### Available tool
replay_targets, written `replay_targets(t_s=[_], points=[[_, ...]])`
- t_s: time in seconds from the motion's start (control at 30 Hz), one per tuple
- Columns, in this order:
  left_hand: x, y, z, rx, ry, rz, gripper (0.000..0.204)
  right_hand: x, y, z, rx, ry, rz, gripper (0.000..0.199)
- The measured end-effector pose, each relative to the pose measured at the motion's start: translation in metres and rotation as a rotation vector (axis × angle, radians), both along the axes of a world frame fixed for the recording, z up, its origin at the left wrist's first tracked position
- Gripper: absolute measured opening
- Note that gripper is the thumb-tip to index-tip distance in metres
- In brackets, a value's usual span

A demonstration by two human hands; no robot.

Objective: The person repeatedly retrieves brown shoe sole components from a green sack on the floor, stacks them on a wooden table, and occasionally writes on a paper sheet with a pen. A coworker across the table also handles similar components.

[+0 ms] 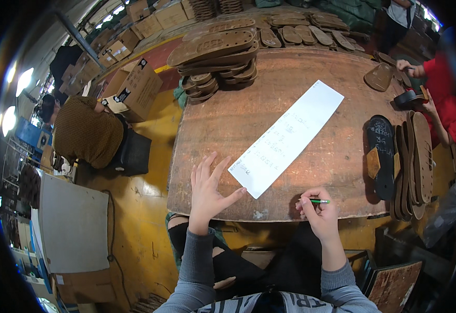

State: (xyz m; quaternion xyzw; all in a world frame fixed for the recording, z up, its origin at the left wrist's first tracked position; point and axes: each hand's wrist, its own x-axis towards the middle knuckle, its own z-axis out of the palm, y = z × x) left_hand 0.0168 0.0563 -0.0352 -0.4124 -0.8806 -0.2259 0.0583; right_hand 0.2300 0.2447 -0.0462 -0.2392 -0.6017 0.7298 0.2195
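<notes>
Worn brown table [228,130] on a yellow floor [139,219]. Left hand [207,190], fingers spread, lies flat at the near edge, thumb touching a white paper strip [288,136]. Right hand [317,209] pinches a green pen [320,201]. Farther off, stacked shoe soles [215,52].

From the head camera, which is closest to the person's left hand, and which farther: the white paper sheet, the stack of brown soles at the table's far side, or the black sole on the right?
From the left hand:
1. White paper sheet, just beside the fingertips, at the table's middle.
2. Stack of brown soles, at the far left side of the table.
3. Black sole, near the table's right edge.
The last two are close; the black sole looks slightly farther.
</notes>
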Motion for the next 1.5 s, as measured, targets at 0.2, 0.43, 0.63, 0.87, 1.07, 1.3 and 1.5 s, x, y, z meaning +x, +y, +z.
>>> replay_targets(t_s=[0.2, 0.43, 0.63, 0.87, 1.07, 1.3, 1.5], points=[[0.001, -0.002, 0.002, -0.003, 0.008, -0.054, 0.079, -0.003, 0.0, 0.003, 0.089, 0.003, -0.004, 0.018], [-0.002, -0.001, -0.002, 0.014, -0.022, -0.029, 0.074, -0.004, -0.002, 0.004, 0.104, 0.037, 0.012, 0.025], [0.009, -0.003, 0.005, 0.027, 0.054, -0.071, 0.081, -0.002, 0.002, 0.008, 0.151, -0.013, 0.077, 0.025], [0.013, -0.004, 0.003, 0.158, -0.052, -0.105, 0.082, -0.001, 0.003, 0.007, 0.122, -0.022, 0.13, 0.026], [0.009, -0.002, 0.004, -0.011, 0.058, -0.189, 0.07, -0.003, 0.006, 0.009, 0.085, 0.017, 0.161, 0.026], [0.01, -0.004, 0.003, 0.219, -0.082, -0.146, 0.062, -0.034, -0.011, 0.016, 1.025, -0.123, 0.46, 0.041], [0.007, -0.008, 0.0, 0.254, -0.121, -0.123, 0.059, -0.076, -0.021, 0.008, 1.486, -0.288, 0.325, 0.055]])
